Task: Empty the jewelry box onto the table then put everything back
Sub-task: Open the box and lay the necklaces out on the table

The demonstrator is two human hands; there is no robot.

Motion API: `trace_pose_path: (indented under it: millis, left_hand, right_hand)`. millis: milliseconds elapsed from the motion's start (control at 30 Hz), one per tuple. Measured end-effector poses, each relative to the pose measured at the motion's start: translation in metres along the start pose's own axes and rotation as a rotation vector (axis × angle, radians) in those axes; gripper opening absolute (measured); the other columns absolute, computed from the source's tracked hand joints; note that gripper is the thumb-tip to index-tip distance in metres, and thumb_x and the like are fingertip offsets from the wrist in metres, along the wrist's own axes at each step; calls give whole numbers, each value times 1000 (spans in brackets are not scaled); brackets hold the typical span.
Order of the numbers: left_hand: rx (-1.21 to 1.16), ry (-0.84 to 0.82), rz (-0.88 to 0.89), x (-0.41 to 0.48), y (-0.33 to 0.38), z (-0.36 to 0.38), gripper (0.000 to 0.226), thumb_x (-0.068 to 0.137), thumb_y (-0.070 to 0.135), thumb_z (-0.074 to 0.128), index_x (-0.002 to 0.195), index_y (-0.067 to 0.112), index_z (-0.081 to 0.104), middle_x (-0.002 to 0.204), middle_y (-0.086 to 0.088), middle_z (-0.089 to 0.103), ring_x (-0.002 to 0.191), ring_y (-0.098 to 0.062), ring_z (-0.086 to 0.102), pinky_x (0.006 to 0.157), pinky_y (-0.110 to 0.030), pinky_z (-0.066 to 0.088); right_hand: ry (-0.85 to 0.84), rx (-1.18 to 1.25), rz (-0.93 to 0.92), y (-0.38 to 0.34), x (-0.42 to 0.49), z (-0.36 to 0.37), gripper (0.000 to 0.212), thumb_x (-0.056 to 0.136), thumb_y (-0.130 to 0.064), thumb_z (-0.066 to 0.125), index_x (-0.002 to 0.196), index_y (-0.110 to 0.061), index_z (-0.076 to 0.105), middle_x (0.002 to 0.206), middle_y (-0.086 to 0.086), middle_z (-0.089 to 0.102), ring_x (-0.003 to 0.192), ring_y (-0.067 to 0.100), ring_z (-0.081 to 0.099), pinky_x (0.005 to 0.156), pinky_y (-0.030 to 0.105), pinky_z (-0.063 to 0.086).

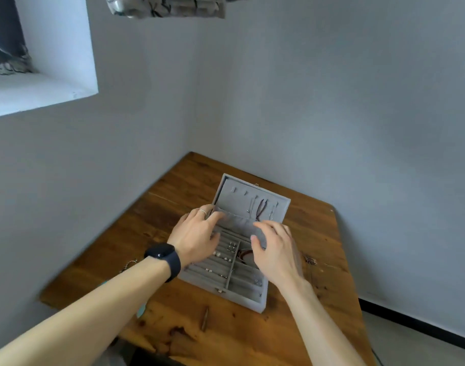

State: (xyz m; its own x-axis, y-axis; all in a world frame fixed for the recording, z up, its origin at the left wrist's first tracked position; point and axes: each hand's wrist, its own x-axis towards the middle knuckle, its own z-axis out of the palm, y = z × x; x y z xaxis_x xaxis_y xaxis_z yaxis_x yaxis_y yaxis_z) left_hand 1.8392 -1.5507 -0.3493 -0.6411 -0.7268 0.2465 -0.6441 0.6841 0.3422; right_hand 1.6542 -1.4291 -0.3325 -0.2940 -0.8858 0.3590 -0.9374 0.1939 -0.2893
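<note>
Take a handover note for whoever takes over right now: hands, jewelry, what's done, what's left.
Left hand: fingers straight on the lid pocket. Right hand: curled at the pocket's edge, grip unclear.
Jewelry box open on the table; necklaces hang in the lid, earrings and a bracelet lie below.
Small pieces lie on the table on either side.
Done or left: unclear. Either emptying has barely begun or refilling is nearly finished.

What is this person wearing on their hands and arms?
The left hand has a thin silver ring on one finger, and a black watch with a wide dark strap sits at its wrist. The right hand shows no ring or band. No sleeves are in view on either arm.
</note>
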Motion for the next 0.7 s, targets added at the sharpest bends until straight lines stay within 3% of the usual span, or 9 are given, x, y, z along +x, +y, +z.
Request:
trace_pose_path:
  millis: [67, 200, 333, 467, 533, 633, 700]
  left_hand:
    - [-79, 4, -49, 23, -4, -4, 58, 96, 36, 53, 150, 30, 33, 159, -6, 28, 138, -30, 39, 107, -42, 42]
    - [-470, -36, -250, 74, -6, -10, 75, 91, 35, 64, 154, 29, 23, 157, -9, 25, 135, -31, 42, 103, -33, 44]
    - [-581, -95, -333, 115, -8, -12, 92, 86, 21, 69, 157, 32, 11, 158, -17, 23, 130, -33, 47, 95, -33, 49]
    - [-664, -183, -312, 135, -17, -7, 98, 87, 9, 66, 157, 32, 3, 153, -18, 36, 86, -10, 61, 66, -19, 52]
    - [-666, -193, -294, 137, -19, -4, 97, 88, 6, 65, 157, 33, 3, 153, -20, 39, 80, -7, 60, 61, -15, 49]
    - [-669, -154, -282, 135, -23, 0, 95, 90, 7, 68, 158, 30, 6, 151, -18, 41, 108, -18, 61, 79, -23, 54]
    - [-689, -134, -279, 133, -25, 0, 94, 90, 10, 70, 158, 29, 8, 151, -15, 41, 130, -29, 50, 91, -31, 51]
  right_hand:
    - [39, -19, 4, 6, 26, 3, 34, 97, -32, 59, 128, -21, 64, 133, -3, 57, 125, 17, 45, 99, 33, 47]
    - [158, -91, -38, 16, 71, 10, 24, 92, -25, 67, 116, -22, 70, 134, 4, 56, 129, 26, 41, 105, 39, 42]
    - [123, -158, -120, 26, 103, 17, 21, 89, -19, 70, 108, -27, 71, 143, 6, 50, 139, 30, 35, 106, 46, 41]
    - [67, -206, -212, 32, 119, 22, 20, 87, -16, 73, 104, -26, 71, 142, 8, 52, 128, 32, 49, 101, 46, 43]
    - [50, -260, -237, 33, 123, 23, 18, 86, -17, 73, 101, -27, 69, 141, 6, 53, 119, 31, 55, 92, 42, 45]
    - [44, -360, -266, 35, 126, 25, 16, 84, -15, 74, 94, -26, 67, 138, 6, 54, 111, 32, 54, 81, 41, 44]
    - [45, -412, -284, 35, 127, 25, 17, 82, -10, 75, 90, -22, 65, 137, 8, 54, 106, 34, 53, 77, 42, 44]
